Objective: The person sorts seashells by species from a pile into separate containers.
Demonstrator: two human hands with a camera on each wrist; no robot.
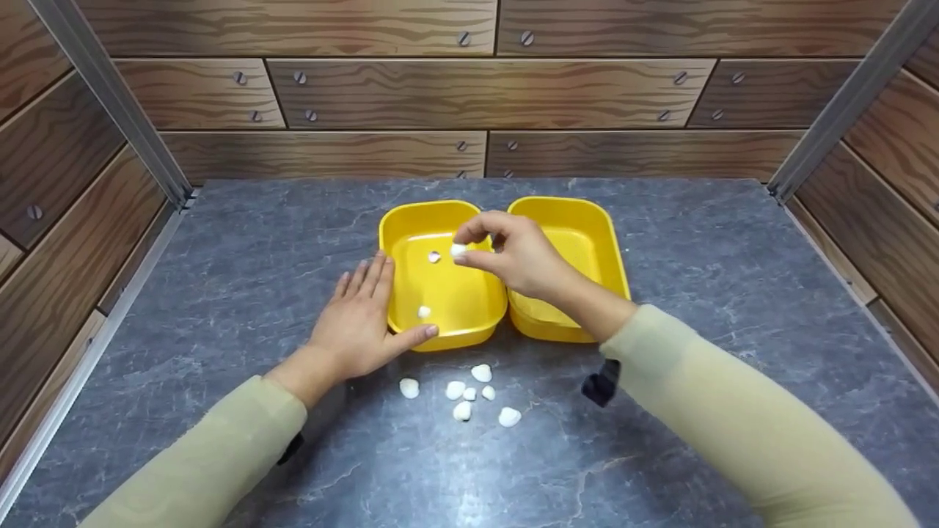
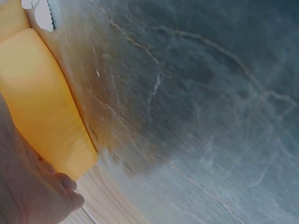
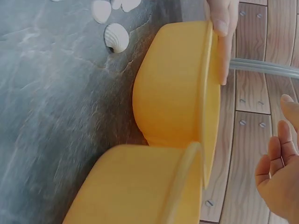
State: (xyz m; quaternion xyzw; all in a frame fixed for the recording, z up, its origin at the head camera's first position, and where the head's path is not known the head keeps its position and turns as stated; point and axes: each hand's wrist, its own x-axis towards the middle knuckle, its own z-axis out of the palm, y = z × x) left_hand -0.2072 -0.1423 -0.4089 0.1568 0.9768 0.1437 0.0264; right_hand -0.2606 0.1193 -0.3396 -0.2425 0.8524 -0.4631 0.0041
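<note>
Left tray (image 1: 449, 290): two shells (image 1: 424, 312) inside, apparently done. Right hand (image 1: 525, 257): pinching one shell (image 1: 458, 250) above it. Left hand (image 1: 359, 319): fingers extended, touching tray's left side. Near, on bench (image 1: 367, 462): seven shells (image 1: 462, 411), seemingly remaining.

Both hands (image 1: 359, 323) (image 1: 527, 257) forward, right fingers (image 1: 481, 222) bent

Broad worktop (image 1: 733, 279) gives passage right of the right bin (image 1: 615, 257) and beyond both bins; the left hand (image 1: 358, 323) blocks the outer side of the left bin (image 1: 455, 293), the right hand (image 1: 524, 257) and forearm (image 1: 596, 302) overhang the neighbouring walls, and shells (image 1: 462, 411) clutter the near approach
</note>
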